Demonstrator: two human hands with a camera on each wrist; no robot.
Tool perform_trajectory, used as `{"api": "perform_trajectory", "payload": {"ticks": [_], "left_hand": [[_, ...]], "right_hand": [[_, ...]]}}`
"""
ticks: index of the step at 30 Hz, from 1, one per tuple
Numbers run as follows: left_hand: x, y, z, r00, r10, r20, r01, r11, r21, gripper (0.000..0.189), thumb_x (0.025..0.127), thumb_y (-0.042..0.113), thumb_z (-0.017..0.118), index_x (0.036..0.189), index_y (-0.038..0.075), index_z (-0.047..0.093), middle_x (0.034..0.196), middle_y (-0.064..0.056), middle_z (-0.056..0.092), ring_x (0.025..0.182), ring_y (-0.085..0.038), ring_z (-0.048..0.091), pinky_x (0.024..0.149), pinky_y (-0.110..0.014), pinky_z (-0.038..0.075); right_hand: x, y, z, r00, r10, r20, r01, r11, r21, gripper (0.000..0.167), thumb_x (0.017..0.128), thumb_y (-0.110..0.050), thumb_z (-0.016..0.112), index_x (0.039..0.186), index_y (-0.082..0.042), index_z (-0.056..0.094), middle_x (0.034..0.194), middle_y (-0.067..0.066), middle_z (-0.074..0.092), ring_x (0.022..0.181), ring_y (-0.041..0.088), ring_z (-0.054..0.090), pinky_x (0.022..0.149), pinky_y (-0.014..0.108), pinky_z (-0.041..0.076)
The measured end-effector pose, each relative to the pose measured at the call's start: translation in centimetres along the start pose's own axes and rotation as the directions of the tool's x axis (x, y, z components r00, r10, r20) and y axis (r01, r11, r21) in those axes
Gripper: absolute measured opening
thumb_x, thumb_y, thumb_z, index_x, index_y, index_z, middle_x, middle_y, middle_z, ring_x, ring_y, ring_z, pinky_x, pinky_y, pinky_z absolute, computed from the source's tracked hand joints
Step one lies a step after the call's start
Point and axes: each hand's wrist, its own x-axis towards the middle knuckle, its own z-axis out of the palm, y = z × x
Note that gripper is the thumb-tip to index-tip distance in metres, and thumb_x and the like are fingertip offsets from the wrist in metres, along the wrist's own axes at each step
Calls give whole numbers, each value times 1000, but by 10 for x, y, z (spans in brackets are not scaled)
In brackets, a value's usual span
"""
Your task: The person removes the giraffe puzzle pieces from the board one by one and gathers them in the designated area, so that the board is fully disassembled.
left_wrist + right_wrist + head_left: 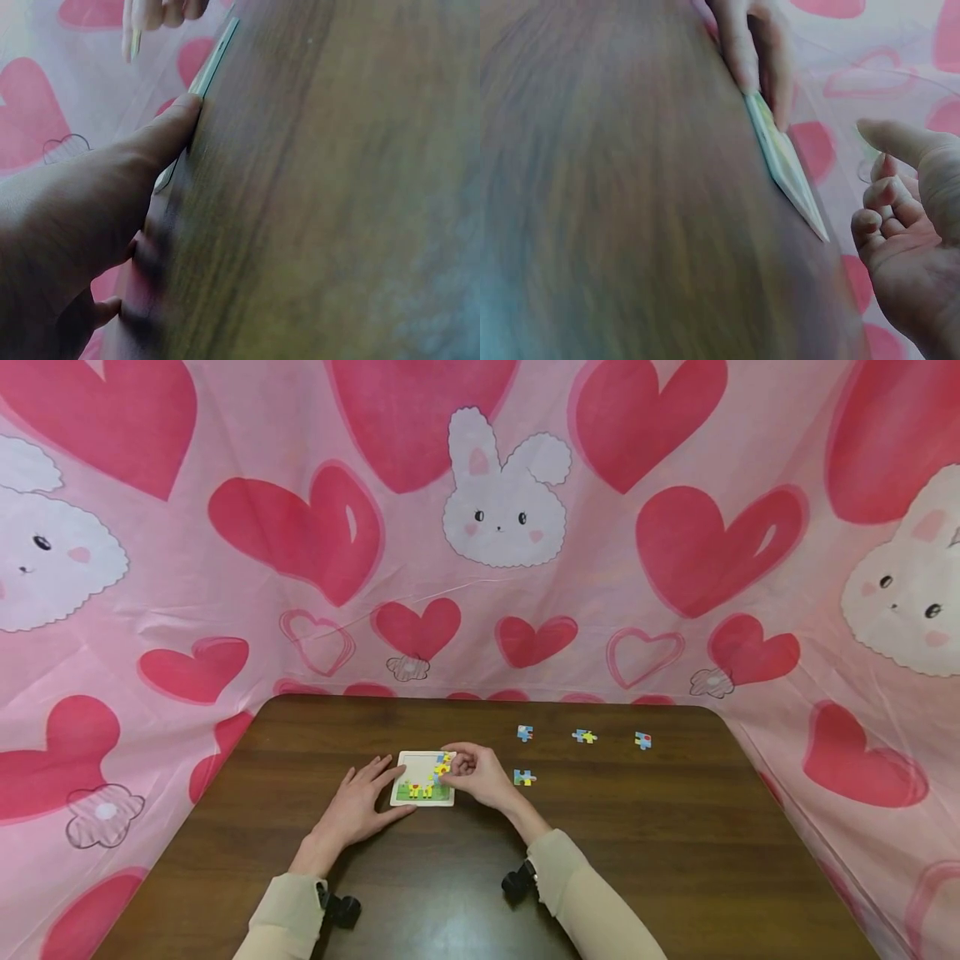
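A small jigsaw tray [431, 804] with a pale rim lies on the table, with joined pieces along its bottom and right side; its upper left shows bare backing. My left hand [356, 806] spreads around its left side, thumb at the near edge and index fingertip at the left rim, fingers fairly straight. Over the tray's right edge, my right hand [483, 778] pinches a puzzle piece [136, 45] between thumb and index finger, the other fingers curled. That piece shows edge-on in the left wrist view, raised above the tray, its picture hidden.
Loose puzzle pieces lie right of the tray: a blue-green one [524, 777] nearest my right hand, and behind it a blue-white one [525, 733], a yellow-blue one [584, 737] and a blue-red one [642, 741]. A pink heart-patterned cloth [480, 602] hangs behind the brown table [675, 843].
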Motion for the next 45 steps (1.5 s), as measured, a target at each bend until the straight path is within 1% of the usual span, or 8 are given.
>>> {"api": "perform_trajectory", "payload": {"ticks": [5,10,13,16,22,27,35,45], "left_hand": [[0,1,0,1000,-3,4,3,1000,-1,81,94,59,81,158,13,60,171,-22,49,161,-47,44,128,-79,29],[-1,1,-1,1000,0,1,0,1000,1,81,94,58,82,157,12,61,170,-23,49,161,-47,44,128,-78,29],[-1,1,-1,1000,2,0,-2,1000,3,82,93,58,82,157,12,61,170,-23,49,161,-47,44,129,-78,29],[-1,1,-1,1000,6,2,-6,1000,6,82,93,58,82,157,12,61,170,-23,49,160,-47,44,128,-78,30],[-1,1,-1,1000,-3,1,3,1000,-3,82,93,59,82,157,12,61,170,-23,49,161,-47,43,129,-78,29],[-1,1,-1,1000,-6,2,6,1000,-4,83,93,59,82,158,12,60,171,-23,49,161,-48,43,129,-78,28],[-2,2,-1,1000,-1,-3,1,1000,-5,83,93,58,82,157,12,60,170,-24,49,160,-48,43,129,-78,29],[-5,3,1,1000,-5,4,5,1000,-10,83,93,59,82,158,12,60,171,-23,49,161,-48,43,129,-78,28]], "right_hand": [[-8,-1,-19,1000,-21,18,21,1000,14,47,90,7,83,134,15,68,85,13,67,72,2,55,67,16,46],[-19,-4,-40,1000,-14,24,14,1000,-5,47,92,5,84,135,14,68,83,0,65,72,3,56,67,17,48],[-27,-4,-53,1000,6,18,-6,1000,-17,48,93,2,84,137,14,67,83,-3,63,73,5,56,68,18,49],[-35,-4,-67,1000,29,8,-29,999,-25,50,94,0,84,139,13,66,83,-3,63,74,7,56,68,18,49],[-49,0,-93,999,36,-20,-37,998,-41,51,94,-1,84,140,13,66,82,-5,62,74,6,57,70,19,50],[-61,7,-112,998,42,-48,-45,997,-65,50,94,0,84,139,14,66,82,-7,63,73,5,57,66,19,48],[-80,15,-135,995,50,-82,-57,995,-82,47,94,2,84,136,14,67,84,-1,63,74,5,57,67,19,47],[-105,25,-162,989,76,-127,-91,989,-117,48,95,0,83,137,15,65,83,-5,63,74,3,56,67,19,47]]}}
